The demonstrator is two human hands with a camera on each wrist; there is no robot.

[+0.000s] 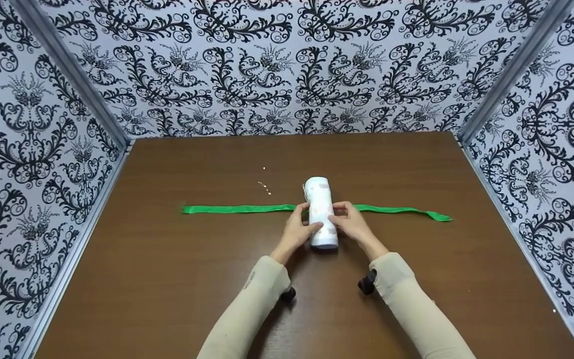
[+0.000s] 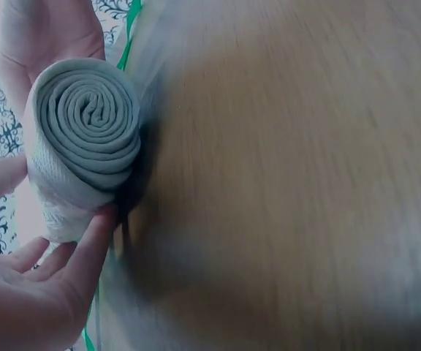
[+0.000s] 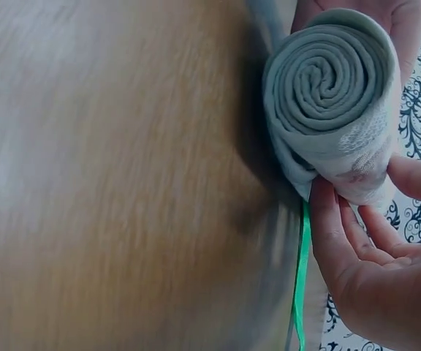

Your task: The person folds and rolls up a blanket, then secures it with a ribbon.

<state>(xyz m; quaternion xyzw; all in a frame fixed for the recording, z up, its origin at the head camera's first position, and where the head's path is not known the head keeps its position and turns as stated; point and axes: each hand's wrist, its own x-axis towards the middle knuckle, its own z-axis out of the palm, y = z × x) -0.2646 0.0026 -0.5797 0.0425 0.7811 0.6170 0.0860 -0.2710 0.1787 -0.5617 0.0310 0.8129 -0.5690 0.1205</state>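
A tightly rolled white cloth (image 1: 321,204) with a faint pattern lies lengthwise across a green ribbon (image 1: 239,209) in the head view. Its spiral end (image 2: 90,110) faces me in both wrist views. My left hand (image 1: 298,229) grips the roll from the left, thumb on top and fingers curled at its lower side. From the opposite side, my right hand (image 1: 353,222) holds it the same way, with fingers (image 3: 335,234) tucked against the underside. The ribbon stretches out to both sides, and its middle is hidden beneath the roll and hands.
The brown wooden table (image 1: 192,279) is bounded by patterned walls (image 1: 267,70) at the back and both sides. A few small pale specks (image 1: 265,188) lie left of the roll. Each wrist carries a small black camera (image 1: 366,283).
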